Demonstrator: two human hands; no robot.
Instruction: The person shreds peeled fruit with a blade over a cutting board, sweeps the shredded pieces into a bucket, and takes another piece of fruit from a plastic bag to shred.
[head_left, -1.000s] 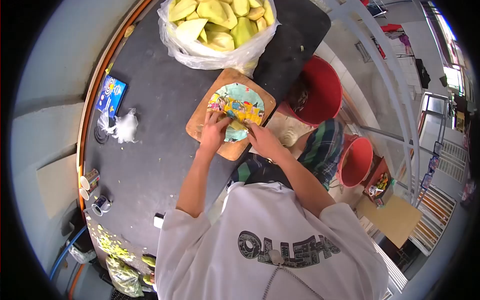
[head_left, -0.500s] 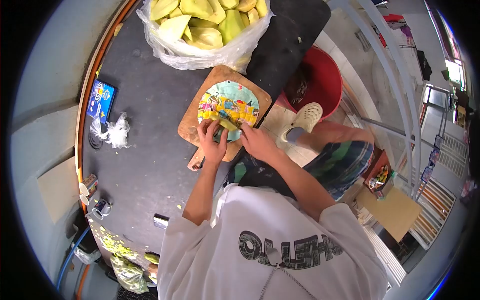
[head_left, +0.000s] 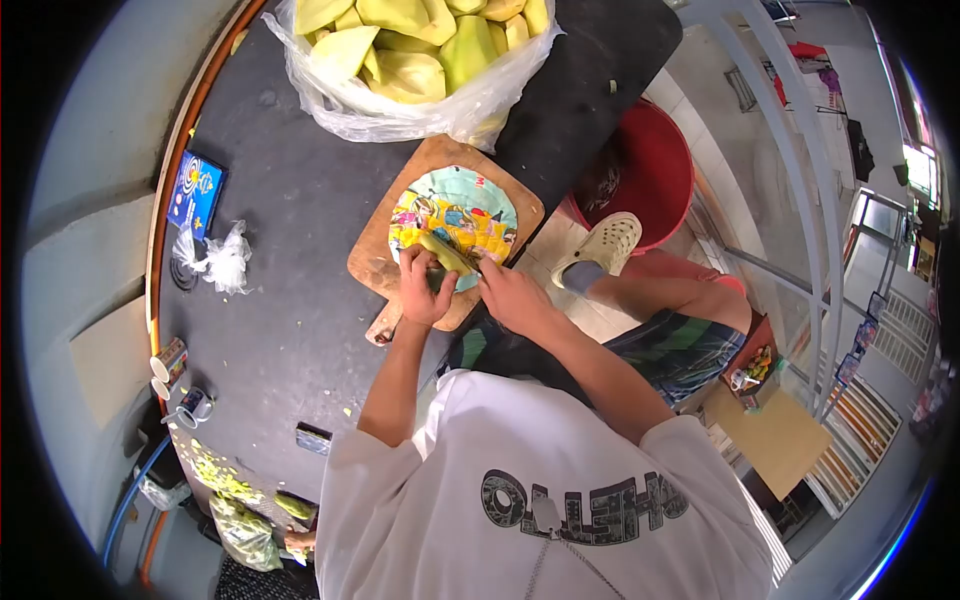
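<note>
My left hand point(head_left: 424, 290) is closed on a piece of yellow-green fruit point(head_left: 446, 254), its fingers curled over the near end. Close by on the right, my right hand point(head_left: 514, 297) has its fingers pinched together at the fruit's other end. A thin dark edge shows at those fingertips, too small to name. Beneath both hands lies a round quilted cloth pad point(head_left: 453, 190) with a colourful cartoon print. It rests on a wooden cutting board point(head_left: 375, 245) whose handle points toward me.
A clear plastic bag point(head_left: 345, 122) full of large fruit pieces point(head_left: 405, 75) stands beyond the board. Right of the table is a red bucket point(head_left: 665, 185). At left lie a blue box point(head_left: 197, 195), a knotted white bag point(head_left: 227, 258) and a phone point(head_left: 313, 438). Another person's hand point(head_left: 300, 541) shows lower left.
The view has shifted slightly. The fruit piece is tilted a little more steeply between my hands, which stay over the cloth pad. Another person's hand now shows more plainly at lower left.
</note>
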